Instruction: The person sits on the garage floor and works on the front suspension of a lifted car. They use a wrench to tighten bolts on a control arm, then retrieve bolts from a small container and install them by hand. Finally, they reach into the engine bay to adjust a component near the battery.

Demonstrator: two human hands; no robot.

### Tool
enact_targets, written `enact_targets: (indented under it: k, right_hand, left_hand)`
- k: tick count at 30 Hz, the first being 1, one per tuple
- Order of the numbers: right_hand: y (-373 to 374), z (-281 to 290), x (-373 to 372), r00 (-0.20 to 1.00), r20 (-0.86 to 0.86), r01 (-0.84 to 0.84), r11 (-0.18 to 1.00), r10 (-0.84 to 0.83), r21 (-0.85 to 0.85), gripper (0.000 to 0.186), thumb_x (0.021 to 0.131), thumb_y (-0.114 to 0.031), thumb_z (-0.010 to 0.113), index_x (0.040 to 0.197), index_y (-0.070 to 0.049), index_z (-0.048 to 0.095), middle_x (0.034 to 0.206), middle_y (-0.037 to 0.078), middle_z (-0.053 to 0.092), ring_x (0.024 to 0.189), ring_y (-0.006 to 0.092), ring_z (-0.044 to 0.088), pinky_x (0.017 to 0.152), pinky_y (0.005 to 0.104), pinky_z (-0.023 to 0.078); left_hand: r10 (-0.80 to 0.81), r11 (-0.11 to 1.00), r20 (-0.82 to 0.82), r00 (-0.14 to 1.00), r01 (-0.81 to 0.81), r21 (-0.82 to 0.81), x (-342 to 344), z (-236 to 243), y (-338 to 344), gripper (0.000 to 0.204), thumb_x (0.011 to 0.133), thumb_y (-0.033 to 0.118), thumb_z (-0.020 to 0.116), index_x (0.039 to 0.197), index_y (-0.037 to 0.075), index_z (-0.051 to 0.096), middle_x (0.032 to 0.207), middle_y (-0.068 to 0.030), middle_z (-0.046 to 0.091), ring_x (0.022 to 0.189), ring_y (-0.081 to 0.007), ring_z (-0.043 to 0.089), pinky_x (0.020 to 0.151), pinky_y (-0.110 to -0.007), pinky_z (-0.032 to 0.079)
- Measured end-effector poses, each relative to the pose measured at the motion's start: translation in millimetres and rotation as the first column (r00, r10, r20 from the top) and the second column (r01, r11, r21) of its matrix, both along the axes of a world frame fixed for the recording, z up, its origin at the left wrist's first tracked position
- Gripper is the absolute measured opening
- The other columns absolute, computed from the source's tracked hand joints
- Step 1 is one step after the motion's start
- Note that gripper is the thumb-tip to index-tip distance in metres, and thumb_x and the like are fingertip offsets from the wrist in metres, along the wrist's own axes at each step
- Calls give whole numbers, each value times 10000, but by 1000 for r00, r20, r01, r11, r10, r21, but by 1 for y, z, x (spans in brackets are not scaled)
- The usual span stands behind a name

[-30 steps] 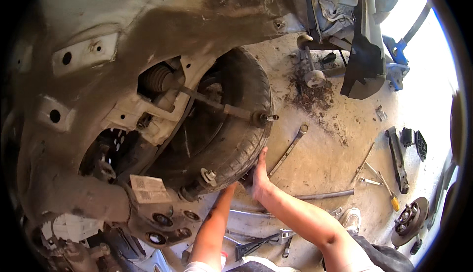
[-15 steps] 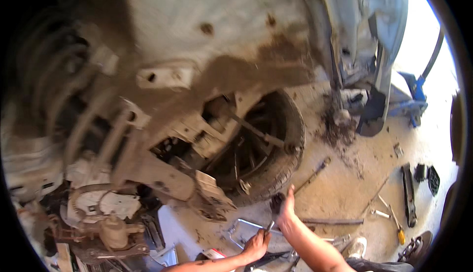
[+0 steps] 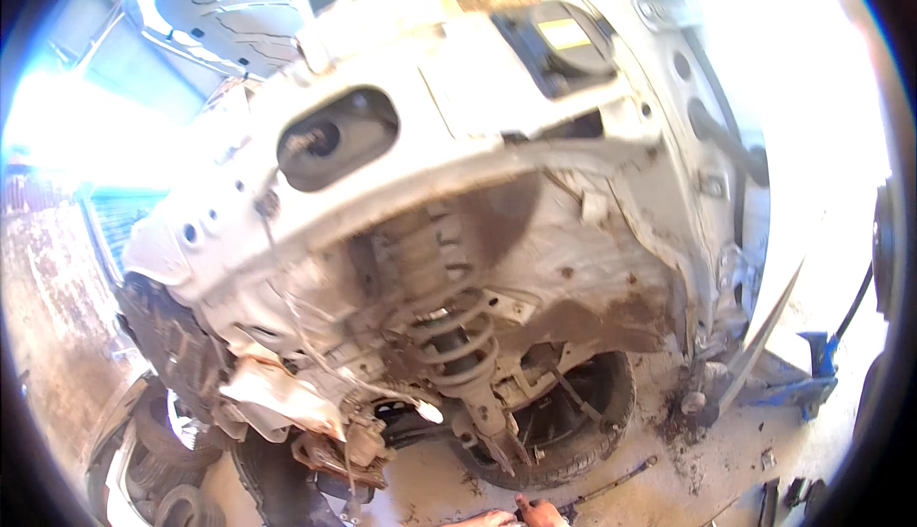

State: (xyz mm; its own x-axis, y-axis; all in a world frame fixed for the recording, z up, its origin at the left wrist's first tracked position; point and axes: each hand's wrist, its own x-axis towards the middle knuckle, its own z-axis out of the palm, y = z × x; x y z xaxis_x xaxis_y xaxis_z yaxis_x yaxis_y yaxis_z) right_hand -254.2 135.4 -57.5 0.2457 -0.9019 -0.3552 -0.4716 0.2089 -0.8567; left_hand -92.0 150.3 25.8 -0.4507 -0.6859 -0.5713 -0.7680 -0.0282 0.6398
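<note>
Both my hands are at the lower edge, close together and partly cut off by the frame. My left hand (image 3: 492, 519) is curled and closed; what sits in its grip is too small and too cropped to make out. Beside it, my right hand (image 3: 543, 514) is closed too, its thumb pointing up, with a dark thing at its far side that I cannot name. Just beyond them a wheel with its tyre (image 3: 616, 431) lies flat on the floor. A long thin bar (image 3: 626, 475) lies to the right of my hands.
Above stands a pale car body (image 3: 458, 169) with an open wheel arch, a coil spring (image 3: 463, 341) and a dirty strut bracket (image 3: 489, 422). A blue jack (image 3: 802, 388) is at the right. Old tyres (image 3: 158, 441) lie at the left. Dark parts (image 3: 770, 500) lie lower right.
The view has tilted up, so the hands now sit at the bottom edge and more of the car body shows. My hands have come closer together.
</note>
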Motion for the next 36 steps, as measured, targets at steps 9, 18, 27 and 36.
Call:
enact_targets:
  k: [9, 18, 27, 36]
  right_hand:
    - [17, 78, -24, 885, -318, -435, 849, 341, -300, 444, 987, -372, 454, 1045, 19, 657, 819, 174, 670, 698, 299, 624, 647, 443, 498]
    - [74, 384, -90, 898, -382, -71, 928, 219, 365, 985, 847, -810, 250, 1078, 54, 664, 1113, 274, 643, 1122, 374, 602, 954, 431, 473]
    - [153, 512, -158, 850, -482, 23, 899, 212, 437, 794, 899, -735, 260, 883, -116, 757, 1001, 261, 669, 1024, 396, 630, 916, 446, 485]
    - [179, 543, -149, 766, -481, -229, 880, 426, 415, 704, 921, -673, 339, 987, -80, 712, 929, 224, 690, 959, 404, 646, 855, 464, 499]
  left_hand:
    - [437, 825, 77, 896, -365, -431, 33, 118, 103, 370, 986, 313, 485, 1228, 58, 600, 1253, -219, 558, 1167, -326, 538, 956, -437, 457]
    - [670, 727, 270, 692, -684, -51, 58, 326, 236, 416, 970, 340, 498, 1247, 41, 580, 1260, -253, 546, 1179, -375, 531, 967, -444, 449]
    - [864, 417, 309, 397, -909, 0, 93, 461, 379, 485, 964, 389, 496, 1258, 9, 555, 1243, -262, 560, 1168, -392, 540, 970, -441, 446]
    - [925, 315, 186, 332, -942, 116, 39, 429, 460, 558, 957, 438, 495, 1269, -23, 531, 1225, -272, 574, 1157, -410, 548, 972, -438, 442]
